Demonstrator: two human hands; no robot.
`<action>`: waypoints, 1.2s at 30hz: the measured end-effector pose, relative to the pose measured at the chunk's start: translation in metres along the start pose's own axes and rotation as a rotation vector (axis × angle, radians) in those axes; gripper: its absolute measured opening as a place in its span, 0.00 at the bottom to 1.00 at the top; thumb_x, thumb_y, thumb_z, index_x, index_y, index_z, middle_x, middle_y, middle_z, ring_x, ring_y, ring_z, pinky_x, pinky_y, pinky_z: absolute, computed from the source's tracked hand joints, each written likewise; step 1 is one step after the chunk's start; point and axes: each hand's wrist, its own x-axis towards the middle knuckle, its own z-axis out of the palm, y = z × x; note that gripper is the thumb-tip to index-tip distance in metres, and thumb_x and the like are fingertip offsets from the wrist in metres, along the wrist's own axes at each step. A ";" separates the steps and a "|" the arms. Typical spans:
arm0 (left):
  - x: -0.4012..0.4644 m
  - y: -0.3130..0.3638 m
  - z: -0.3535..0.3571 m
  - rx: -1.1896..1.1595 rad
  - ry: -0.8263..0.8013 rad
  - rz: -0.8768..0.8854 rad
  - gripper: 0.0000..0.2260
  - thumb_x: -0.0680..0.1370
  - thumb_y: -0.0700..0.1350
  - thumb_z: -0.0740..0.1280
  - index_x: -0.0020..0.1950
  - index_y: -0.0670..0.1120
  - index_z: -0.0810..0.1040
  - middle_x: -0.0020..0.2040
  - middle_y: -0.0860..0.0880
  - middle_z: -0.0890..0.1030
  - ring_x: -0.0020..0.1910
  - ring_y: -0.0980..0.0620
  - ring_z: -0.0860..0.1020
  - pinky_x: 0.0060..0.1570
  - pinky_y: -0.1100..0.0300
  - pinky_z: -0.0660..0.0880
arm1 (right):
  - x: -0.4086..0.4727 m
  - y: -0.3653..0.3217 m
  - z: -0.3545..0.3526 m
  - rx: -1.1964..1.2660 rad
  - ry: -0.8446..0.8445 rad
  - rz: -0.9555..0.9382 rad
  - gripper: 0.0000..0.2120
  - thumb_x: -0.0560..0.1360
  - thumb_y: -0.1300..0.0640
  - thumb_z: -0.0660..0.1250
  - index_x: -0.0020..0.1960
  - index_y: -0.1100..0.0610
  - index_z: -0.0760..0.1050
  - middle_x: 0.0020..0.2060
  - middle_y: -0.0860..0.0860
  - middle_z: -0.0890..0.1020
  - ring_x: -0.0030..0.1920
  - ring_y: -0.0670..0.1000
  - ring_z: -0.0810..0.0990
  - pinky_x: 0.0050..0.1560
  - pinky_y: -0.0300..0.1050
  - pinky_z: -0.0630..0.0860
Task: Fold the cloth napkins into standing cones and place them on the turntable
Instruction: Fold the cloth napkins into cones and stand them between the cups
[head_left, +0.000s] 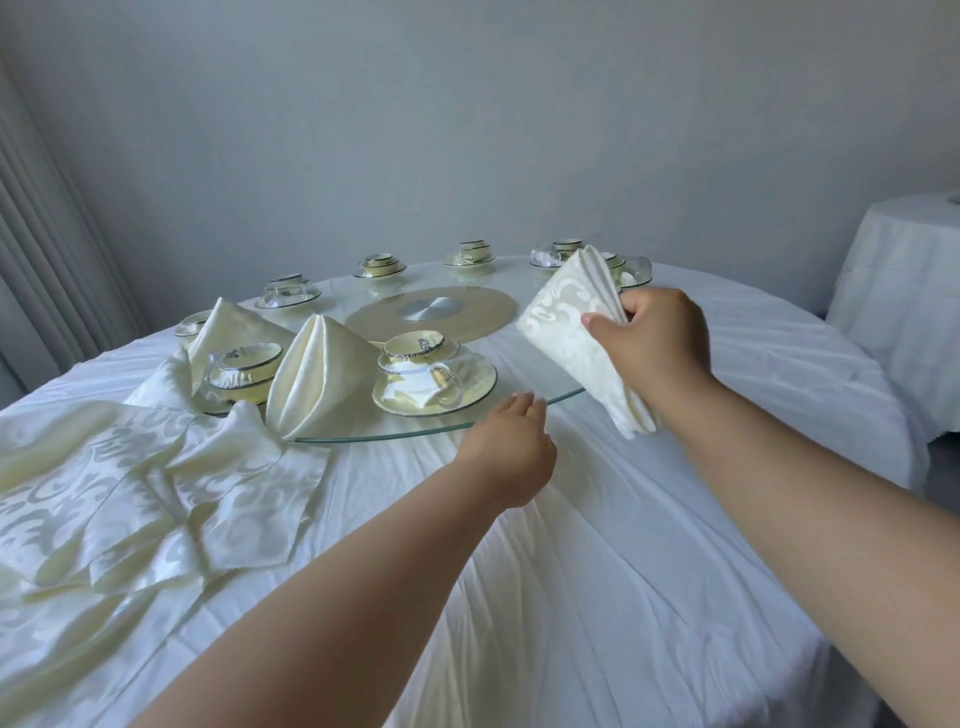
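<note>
My right hand grips a folded cream damask napkin, held tilted in the air above the right part of the glass turntable. My left hand reaches to the turntable's near edge with straight fingers touching the glass rim. Two folded napkin cones stand on the turntable's left side: one near the front edge, another behind it. A heap of unfolded cream napkins lies on the white tablecloth at the left.
Several cup-and-saucer sets ring the turntable; the nearest sits between the front cone and my left hand. A cream mat with a metal hub marks the centre. A second white-draped table stands at the right.
</note>
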 end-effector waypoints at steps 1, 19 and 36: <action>0.001 -0.003 0.004 0.003 -0.022 -0.036 0.25 0.82 0.47 0.51 0.78 0.43 0.52 0.79 0.47 0.53 0.78 0.51 0.50 0.75 0.56 0.52 | 0.004 0.001 0.009 -0.007 -0.010 0.004 0.20 0.70 0.50 0.71 0.29 0.58 0.65 0.24 0.53 0.63 0.30 0.55 0.63 0.27 0.45 0.58; -0.030 -0.073 0.009 -0.007 0.189 0.002 0.28 0.74 0.50 0.48 0.72 0.46 0.69 0.66 0.52 0.71 0.65 0.51 0.66 0.60 0.62 0.67 | 0.029 -0.018 0.131 0.005 -0.190 0.096 0.19 0.72 0.54 0.67 0.29 0.57 0.62 0.25 0.51 0.67 0.33 0.58 0.70 0.29 0.44 0.59; -0.041 -0.098 0.003 -0.134 0.237 0.007 0.28 0.71 0.47 0.52 0.69 0.47 0.73 0.60 0.52 0.76 0.61 0.51 0.70 0.54 0.68 0.60 | 0.028 -0.049 0.193 -0.140 -0.246 0.169 0.06 0.74 0.59 0.62 0.48 0.60 0.76 0.47 0.56 0.81 0.44 0.59 0.78 0.39 0.43 0.67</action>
